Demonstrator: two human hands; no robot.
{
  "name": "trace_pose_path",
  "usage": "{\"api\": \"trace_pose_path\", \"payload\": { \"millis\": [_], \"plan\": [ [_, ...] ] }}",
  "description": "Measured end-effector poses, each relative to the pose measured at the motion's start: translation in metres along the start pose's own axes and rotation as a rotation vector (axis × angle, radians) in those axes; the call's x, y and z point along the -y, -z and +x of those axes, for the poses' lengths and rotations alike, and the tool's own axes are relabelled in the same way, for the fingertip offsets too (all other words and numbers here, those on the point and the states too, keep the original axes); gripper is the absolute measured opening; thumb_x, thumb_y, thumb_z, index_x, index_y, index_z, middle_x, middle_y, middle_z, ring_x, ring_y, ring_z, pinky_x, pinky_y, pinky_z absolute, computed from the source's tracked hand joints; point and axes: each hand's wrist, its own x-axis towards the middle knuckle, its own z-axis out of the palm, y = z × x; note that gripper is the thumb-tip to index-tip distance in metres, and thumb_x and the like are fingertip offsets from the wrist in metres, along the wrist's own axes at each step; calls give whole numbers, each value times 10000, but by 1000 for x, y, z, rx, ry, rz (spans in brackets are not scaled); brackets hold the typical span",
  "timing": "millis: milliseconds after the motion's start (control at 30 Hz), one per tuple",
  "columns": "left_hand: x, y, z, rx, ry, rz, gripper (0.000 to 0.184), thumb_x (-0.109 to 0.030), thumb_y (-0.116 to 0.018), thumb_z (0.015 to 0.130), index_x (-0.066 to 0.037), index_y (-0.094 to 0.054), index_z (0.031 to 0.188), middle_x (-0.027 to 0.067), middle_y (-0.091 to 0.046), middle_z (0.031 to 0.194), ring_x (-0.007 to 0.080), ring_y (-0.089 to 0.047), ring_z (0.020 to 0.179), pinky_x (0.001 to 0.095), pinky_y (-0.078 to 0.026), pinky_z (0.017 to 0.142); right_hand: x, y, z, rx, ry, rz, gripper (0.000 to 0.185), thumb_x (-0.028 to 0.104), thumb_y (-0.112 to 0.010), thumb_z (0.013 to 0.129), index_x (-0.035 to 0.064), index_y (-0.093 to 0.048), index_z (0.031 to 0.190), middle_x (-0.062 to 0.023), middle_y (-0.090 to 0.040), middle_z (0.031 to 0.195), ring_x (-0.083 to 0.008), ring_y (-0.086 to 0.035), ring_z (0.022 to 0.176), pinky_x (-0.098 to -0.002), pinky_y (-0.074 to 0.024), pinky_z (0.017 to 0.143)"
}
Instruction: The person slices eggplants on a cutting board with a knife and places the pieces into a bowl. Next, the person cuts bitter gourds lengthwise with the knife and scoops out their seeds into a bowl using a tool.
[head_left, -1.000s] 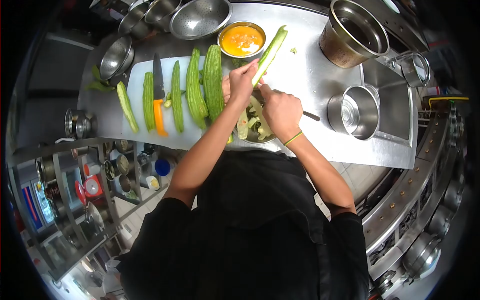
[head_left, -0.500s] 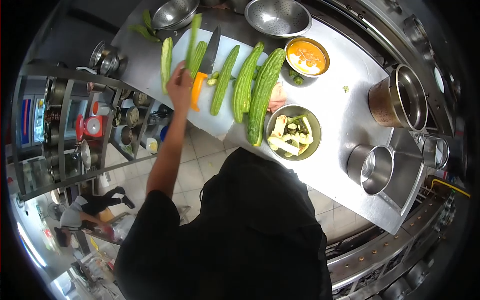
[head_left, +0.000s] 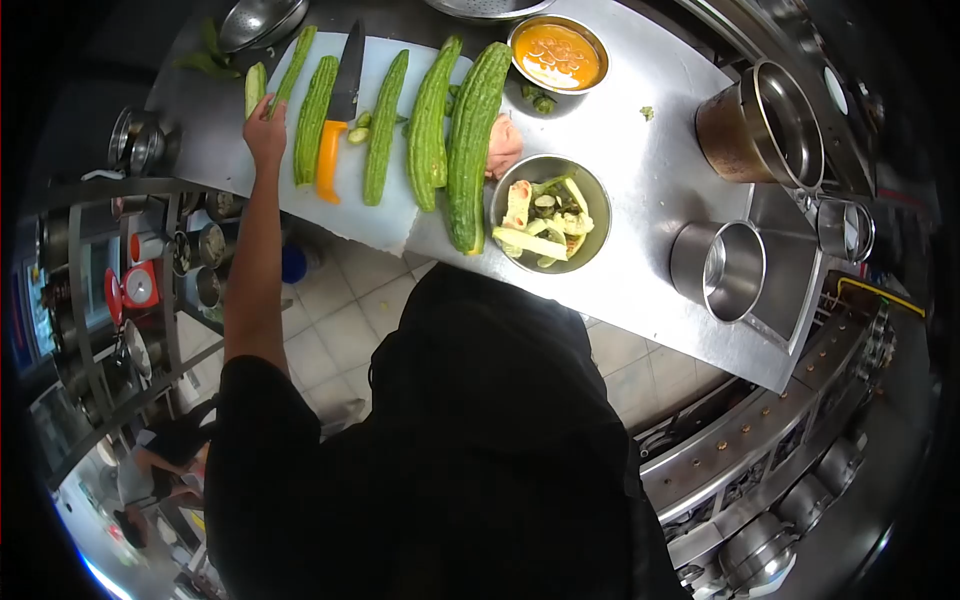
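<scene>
My left hand (head_left: 265, 137) reaches over the far left of the white cutting board (head_left: 225, 165). Its fingers are closed around the near end of a narrow green gourd piece (head_left: 293, 68). Just left of that piece lies a paler gourd piece (head_left: 256, 88), partly covered by my fingers. To the right is a ridged gourd piece (head_left: 316, 120), then a knife (head_left: 335, 130) with an orange handle, its blade pointing away. Three more long ridged gourds, including the largest one (head_left: 478, 145), lie in a row farther right. My right hand does not show.
A metal bowl (head_left: 606, 215) holds gourd scraps. Behind it are a pinkish crumpled thing (head_left: 505, 147) and a bowl of orange liquid (head_left: 597, 80). A steel pot (head_left: 690, 265) stands by the sink at right. Shelving is at left, where a person bends over.
My left hand has moved left across the board with the narrow gourd piece, bringing it down beside the paler piece. The whole view has shifted, with the counter now higher and farther left.
</scene>
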Motion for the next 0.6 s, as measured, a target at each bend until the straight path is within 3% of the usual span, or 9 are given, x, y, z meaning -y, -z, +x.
{"api": "trace_pose_path", "payload": {
  "millis": [33, 100, 200, 267, 333, 467, 500, 567, 600],
  "plan": [
    [8, -1, 3, 7, -5, 3, 345, -148, -690, 845, -23, -649, 1163, 78, -662, 793, 136, -637, 711, 306, -497, 629, -1, 0, -2, -4, -4, -1, 88, 58, -635, 855, -4, -574, 871, -32, -544, 739, -127, -482, 673, -297, -422, 609],
    [23, -8, 4, -24, -214, 206, 376, -112, -703, 804, -42, -644, 1170, 124, -682, 911, 215, -658, 821, 348, -508, 722, -5, 0, -6, -20, -17, 2, 86, 54, -632, 855, -4, -574, 879, -32, -545, 740, -126, -485, 674, -297, -424, 611],
    [51, -16, 8, 196, -27, 88, 439, -91, -715, 761, -73, -636, 1192, 157, -675, 1004, 270, -648, 928, 381, -500, 799, -7, -3, -7, -27, -25, -1, 84, 50, -626, 854, -6, -575, 891, -33, -548, 742, -124, -490, 675, -298, -428, 612],
    [54, -18, 5, 82, -345, 120, 450, -75, -708, 751, -104, -639, 1194, 165, -674, 997, 271, -647, 912, 381, -500, 814, -7, -5, -5, -4, -35, -12, 84, 46, -622, 854, -6, -575, 900, -33, -550, 743, -123, -493, 676, -298, -431, 614],
    [31, -11, 0, 115, -172, 288, 480, -44, -694, 750, -90, -617, 1222, 170, -664, 1011, 273, -644, 882, 377, -499, 816, -9, -5, -5, 8, -52, -26, 85, 43, -618, 854, -7, -576, 908, -33, -552, 744, -122, -496, 677, -298, -433, 615],
    [21, 7, 6, 230, -79, 251, 541, -24, -649, 779, -42, -531, 1307, 169, -652, 997, 263, -638, 881, 349, -504, 791, -10, -1, -1, 7, -64, -37, 91, 37, -610, 854, -9, -576, 925, -33, -555, 746, -120, -503, 679, -299, -438, 618],
    [41, 12, 10, 346, -18, -168, 543, -72, -607, 827, 1, -449, 1342, 177, -608, 990, 247, -611, 821, 328, -490, 728, -9, 2, 0, 5, -70, -37, 93, 35, -608, 854, -9, -576, 929, -34, -556, 747, -119, -504, 680, -299, -440, 618],
    [48, 24, 17, 460, 38, -589, 563, -119, -564, 875, 43, -367, 1377, 184, -565, 982, 232, -584, 761, 306, -477, 665, -10, 3, 2, 2, -70, -35, 97, 32, -604, 854, -10, -577, 937, -34, -558, 748, -118, -508, 681, -300, -442, 620],
    [38, 38, 17, 579, 399, -1139, 558, -180, -509, 918, 69, -310, 1376, 179, -507, 976, 203, -522, 701, 281, -431, 605, -10, 3, 3, 3, -76, -35, 100, 30, -602, 854, -11, -577, 941, -34, -559, 748, -118, -509, 681, -300, -444, 620]
  ]
}}
